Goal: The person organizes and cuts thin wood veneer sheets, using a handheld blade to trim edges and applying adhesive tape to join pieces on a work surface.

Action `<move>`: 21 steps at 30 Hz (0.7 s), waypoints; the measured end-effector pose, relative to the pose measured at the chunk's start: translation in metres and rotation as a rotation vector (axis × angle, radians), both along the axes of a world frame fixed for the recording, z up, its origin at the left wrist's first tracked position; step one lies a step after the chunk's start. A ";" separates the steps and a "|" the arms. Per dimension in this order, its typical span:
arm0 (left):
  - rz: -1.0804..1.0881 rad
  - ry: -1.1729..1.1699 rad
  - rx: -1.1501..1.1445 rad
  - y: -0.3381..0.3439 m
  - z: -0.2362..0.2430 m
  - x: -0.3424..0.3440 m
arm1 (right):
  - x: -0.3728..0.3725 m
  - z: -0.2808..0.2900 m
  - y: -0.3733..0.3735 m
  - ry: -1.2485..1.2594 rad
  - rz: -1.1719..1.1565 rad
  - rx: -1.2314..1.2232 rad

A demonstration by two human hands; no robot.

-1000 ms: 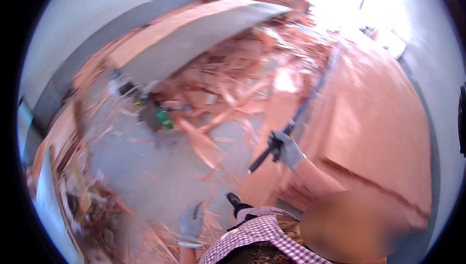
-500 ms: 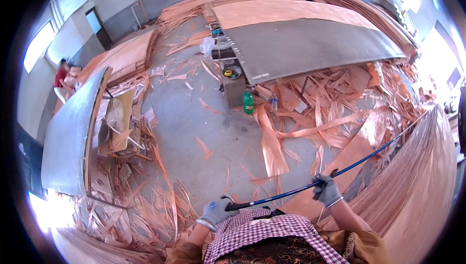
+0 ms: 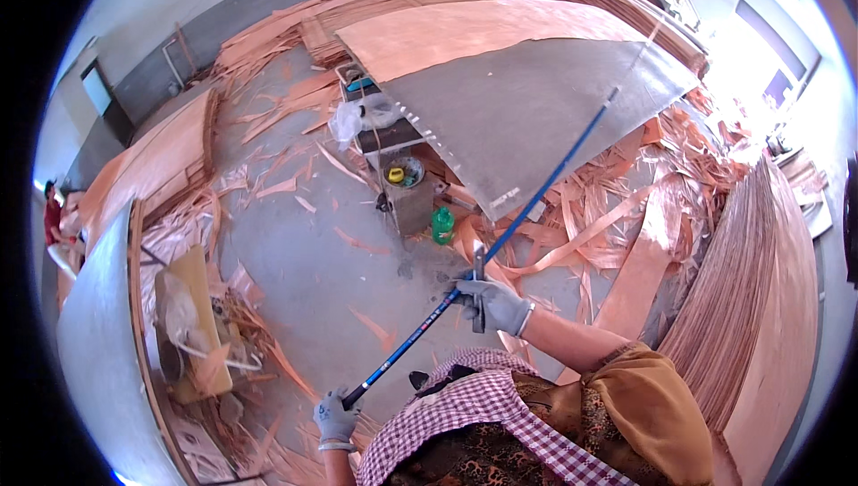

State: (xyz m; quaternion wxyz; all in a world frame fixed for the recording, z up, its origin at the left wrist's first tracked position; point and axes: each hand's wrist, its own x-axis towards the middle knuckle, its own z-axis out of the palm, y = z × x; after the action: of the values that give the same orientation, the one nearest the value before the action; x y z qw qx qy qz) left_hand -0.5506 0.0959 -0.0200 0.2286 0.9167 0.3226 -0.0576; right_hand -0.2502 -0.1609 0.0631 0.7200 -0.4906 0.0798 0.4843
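Note:
A long blue telescopic pole [image 3: 545, 184] runs slantwise from low left to far right, thinning to a pale end over the grey-topped table. My left hand [image 3: 335, 416], in a grey glove, is closed round its black butt end. Further up, my right hand [image 3: 502, 305], also gloved, grips the shaft. A narrow, flat, dark tool [image 3: 479, 285] stands upright at the right-hand fingers, crossing the pole; its kind I cannot make out. Beyond the pole lies the large table [image 3: 500, 101], its far part covered by an orange-brown wood veneer sheet [image 3: 429, 42].
Veneer scraps [image 3: 617, 209] litter the floor under and beside the table. A tall veneer stack [image 3: 733, 298] rises at my right. A green bottle [image 3: 442, 226] stands by the table's near corner. At left are another table [image 3: 94, 343] and a person in red [image 3: 54, 218].
The pole has swung from nearly level, pointing right, to steeply forward over the table. My left hand moved left and down; my right hand moved left and forward. The view turned right.

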 end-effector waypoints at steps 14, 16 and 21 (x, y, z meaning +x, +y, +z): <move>0.031 -0.149 -0.078 0.221 0.068 0.233 | 0.189 0.030 0.245 -0.136 -0.089 0.030; 0.005 -0.109 -0.049 0.246 0.083 0.276 | 0.229 0.015 0.262 -0.162 -0.041 0.028; 0.123 -0.140 -0.267 0.323 0.077 0.335 | 0.301 0.004 0.335 0.030 -0.293 0.138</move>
State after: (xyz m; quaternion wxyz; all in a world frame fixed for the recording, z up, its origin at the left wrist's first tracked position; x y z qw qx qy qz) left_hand -0.2155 0.4191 0.0571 0.3735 0.8584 0.3508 -0.0216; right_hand 0.0509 0.1742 0.0669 0.8136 -0.4157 0.1277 0.3858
